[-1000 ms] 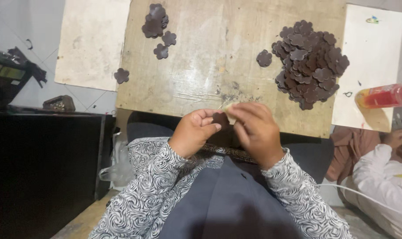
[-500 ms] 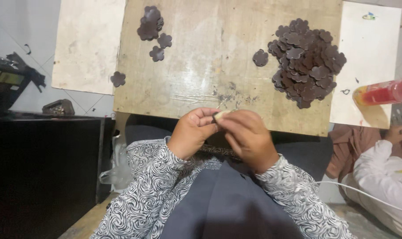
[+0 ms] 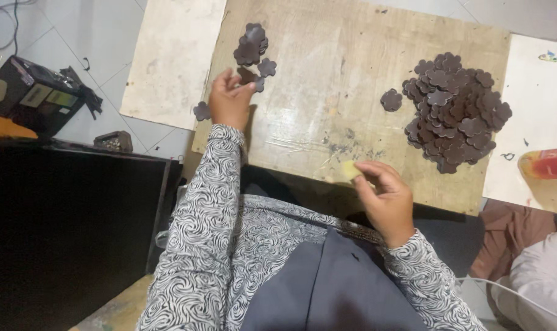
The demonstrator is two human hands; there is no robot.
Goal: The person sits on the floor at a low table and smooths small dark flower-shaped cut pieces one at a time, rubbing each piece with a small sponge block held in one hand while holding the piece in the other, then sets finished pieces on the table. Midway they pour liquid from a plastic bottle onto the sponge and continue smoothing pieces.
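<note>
Reaching left hand (image 3: 229,98): fingers spread, touching small stack of dark flower-shaped pieces (image 3: 252,46)
Right hand (image 3: 386,199): pinched on pale yellow piece (image 3: 351,170), over wooden board (image 3: 352,79)

A pale board (image 3: 168,61) lies on the tiled floor (image 3: 94,37), its right edge just beside the wooden board (image 3: 352,67) that serves as landmark. A second pale board (image 3: 536,116) lies against the wooden board's right side, with a red bottle (image 3: 548,163) lying on its near end. Left of the wooden board, well apart, a black box (image 3: 42,95) sits on the floor, and a small dark block (image 3: 114,141) lies between them. Below the wooden board's right corner, another person's brown and white clothing (image 3: 523,257) shows.
</note>
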